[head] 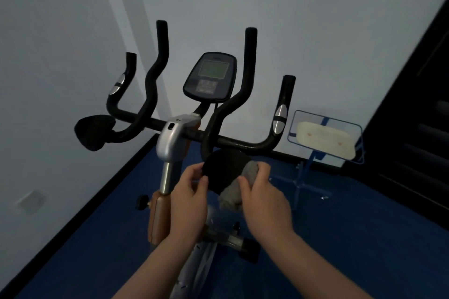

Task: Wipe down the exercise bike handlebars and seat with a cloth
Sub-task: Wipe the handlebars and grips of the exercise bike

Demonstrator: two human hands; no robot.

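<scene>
- Head view: the exercise bike handlebars [243,143] are seen from above and behind, black bars spreading to both sides of the silver stem [170,143]; a console [210,76] with a pale screen is mounted above the stem, between the two tall upright grips.
- A round black elbow pad [223,172] is set just right of the stem and below the crossbar; its left edge is pinched by the left hand [188,198], thumb and fingers curled on the rim.
- A grey cloth [233,195] is bunched in the right hand [263,198], fingers curled around it, and is pressed against the right side of that pad.
- A second black pad [93,132] is found well left of the stem, at the bar's end.
- The seat is not in view.
- A blue-framed stand [325,133] with a pale pad is placed on the blue floor [97,238] far right of the stem, by the wall.
</scene>
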